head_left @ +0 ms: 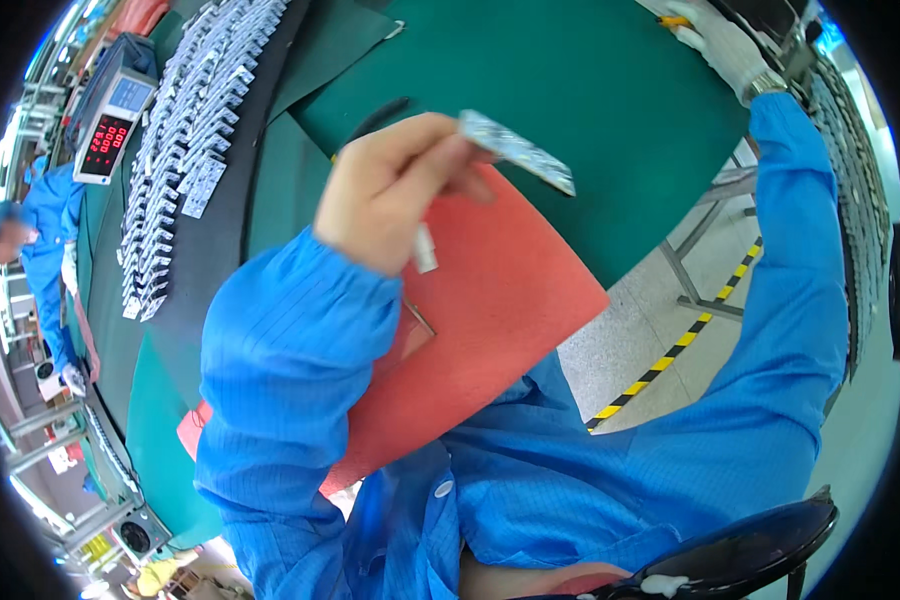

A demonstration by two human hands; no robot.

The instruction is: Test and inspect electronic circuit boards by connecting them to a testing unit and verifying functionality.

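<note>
left hand (392, 190), bare, has thumb and fingers pinched on one end of a small pale patterned strip (518, 153), raised above the red mat (515, 290) and green tabletop (610, 90). right hand (722, 50), gloved in white, well apart at the far upper right; an orange item (674, 21) shows by its fingers, but cannot tell if it is gripped. main risk, as i judge it: strip held by one end only, far end unsupported, so a loose pinch could let it tip or drop; mat reaches over the lap, so a fallen piece might slide off. bare fingertips could smudge its face. similar strips (205, 185) stand in tight rows at left; a careless sleeve might knock several. writing: boxy meter (110, 125) shows red lit digits beside a blue panel, smaller marks too fine to read. strip blurred, no lettering legible. no brand made out.
</note>
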